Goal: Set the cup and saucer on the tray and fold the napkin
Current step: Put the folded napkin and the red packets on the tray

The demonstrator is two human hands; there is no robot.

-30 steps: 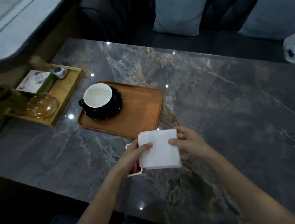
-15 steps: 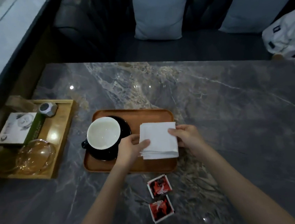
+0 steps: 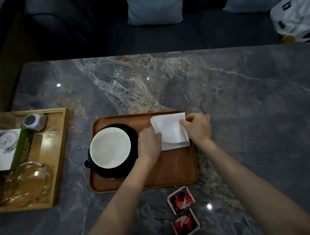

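Note:
A brown wooden tray [image 3: 174,172] lies on the dark marble table. On its left half a cup [image 3: 110,147], white inside and dark outside, stands on a black saucer [image 3: 116,172]. A folded white napkin [image 3: 170,132] rests on the tray's far right part. My left hand [image 3: 149,144] pinches the napkin's left edge, just right of the saucer. My right hand [image 3: 198,127] pinches its right edge at the tray's rim.
Two red sachets [image 3: 183,211] lie on the table just in front of the tray. At the left a light wooden tray [image 3: 60,153] holds a glass dish [image 3: 27,183], a booklet [image 3: 2,148] and a small grey object [image 3: 34,122]. Behind the table is a sofa with cushions [image 3: 155,4] and a white bag [image 3: 297,16].
Both hands carried the folded napkin from above the table in front of the tray forward onto the tray's right part. The sachets it hid now show.

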